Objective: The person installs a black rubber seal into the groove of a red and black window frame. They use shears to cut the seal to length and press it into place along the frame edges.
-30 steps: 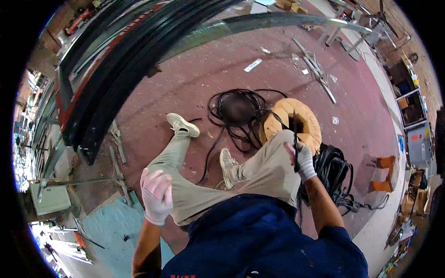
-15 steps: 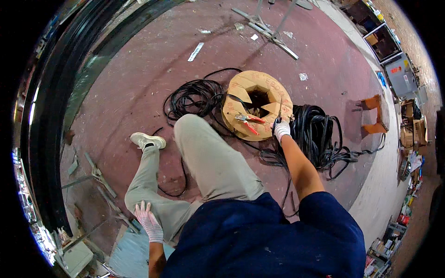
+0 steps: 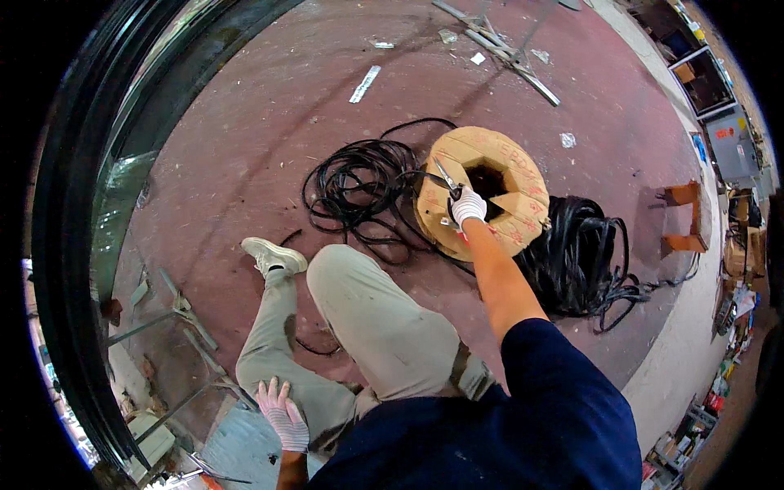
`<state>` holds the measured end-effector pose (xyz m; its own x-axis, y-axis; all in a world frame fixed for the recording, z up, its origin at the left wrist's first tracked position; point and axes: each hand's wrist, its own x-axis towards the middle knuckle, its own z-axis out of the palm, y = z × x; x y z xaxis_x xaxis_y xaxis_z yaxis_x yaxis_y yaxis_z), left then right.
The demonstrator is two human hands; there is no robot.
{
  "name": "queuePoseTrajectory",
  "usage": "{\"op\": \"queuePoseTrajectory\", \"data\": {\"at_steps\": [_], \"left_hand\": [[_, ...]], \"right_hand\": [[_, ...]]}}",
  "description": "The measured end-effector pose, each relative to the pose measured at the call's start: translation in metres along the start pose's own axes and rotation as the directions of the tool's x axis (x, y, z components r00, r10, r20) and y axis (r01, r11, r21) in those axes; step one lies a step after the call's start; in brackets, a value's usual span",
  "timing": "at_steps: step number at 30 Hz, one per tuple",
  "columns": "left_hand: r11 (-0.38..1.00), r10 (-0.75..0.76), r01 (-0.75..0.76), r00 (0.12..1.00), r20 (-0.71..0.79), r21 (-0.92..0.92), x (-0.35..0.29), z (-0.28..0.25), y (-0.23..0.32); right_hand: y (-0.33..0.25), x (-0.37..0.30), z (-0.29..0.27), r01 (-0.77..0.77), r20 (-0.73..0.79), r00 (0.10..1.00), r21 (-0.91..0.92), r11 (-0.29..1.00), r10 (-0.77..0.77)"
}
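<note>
My right hand (image 3: 469,206), in a white glove, is closed round the black handles of a pair of scissors (image 3: 444,174). The scissors' blades point up and left over a ring-shaped cardboard spool (image 3: 523,189) with a dark hole in its middle. A black strip (image 3: 419,174) runs past the blades from the spool's left side. Under my right wrist, most of a pair of red-handled pliers (image 3: 447,221) is hidden. My left hand (image 3: 283,412), gloved too, lies with fingers spread on my leg (image 3: 310,392) and holds nothing.
Loose black coils (image 3: 359,184) lie left of the spool, and a thick black bundle (image 3: 576,253) lies to its right. An orange-brown stool (image 3: 690,216) stands farther right. Metal legs (image 3: 506,53) cross the far floor; a dark frame (image 3: 77,204) borders the left.
My right hand has moved left with the scissors, from the spool's right edge to its left part, now covering most of the pliers. My left hand stays on my leg.
</note>
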<state>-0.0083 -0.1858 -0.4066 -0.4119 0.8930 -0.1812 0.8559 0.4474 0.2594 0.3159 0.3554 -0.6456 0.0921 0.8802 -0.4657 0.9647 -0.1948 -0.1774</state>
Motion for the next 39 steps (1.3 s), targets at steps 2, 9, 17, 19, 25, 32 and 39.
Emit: {"op": "queuePoseTrajectory", "data": {"at_steps": [2, 9, 17, 19, 25, 32, 39], "left_hand": [[1.0, -0.003, 0.003, 1.0, 0.009, 0.0, 0.004, -0.001, 0.001], [0.999, -0.001, 0.001, 1.0, -0.008, 0.046, 0.01, -0.003, -0.002], [0.998, -0.062, 0.061, 0.991, -0.118, -0.004, 0.026, -0.031, 0.01], [0.996, -0.091, 0.089, 0.985, -0.148, -0.021, 0.023, -0.041, 0.008], [0.95, -0.207, 0.159, 0.965, -0.16, -0.268, 0.056, -0.038, 0.029], [0.696, 0.18, -0.452, 0.862, -0.474, -0.558, 0.112, -0.04, 0.158], [0.497, 0.278, -0.841, 0.388, -0.879, -0.214, 0.121, -0.078, 0.274]], "right_hand": [[-0.024, 0.013, 0.003, 0.019, -0.029, 0.999, -0.003, 1.0, -0.019], [-0.054, 0.053, 0.039, 0.223, -0.059, 0.971, -0.114, 0.968, -0.23], [-0.069, -0.009, -0.017, 0.402, -0.088, 0.914, 0.088, 0.911, -0.395], [-0.057, -0.029, -0.029, 0.385, -0.057, 0.922, 0.199, 0.901, -0.382], [-0.043, -0.046, -0.076, -0.105, 0.102, 0.881, 0.994, 0.019, -0.462], [-0.022, -0.149, -0.21, -0.15, 0.259, 0.645, 0.965, 0.213, -0.719], [-0.118, -0.327, -0.191, 0.108, 0.367, 0.439, 0.884, 0.454, -0.82]]}}
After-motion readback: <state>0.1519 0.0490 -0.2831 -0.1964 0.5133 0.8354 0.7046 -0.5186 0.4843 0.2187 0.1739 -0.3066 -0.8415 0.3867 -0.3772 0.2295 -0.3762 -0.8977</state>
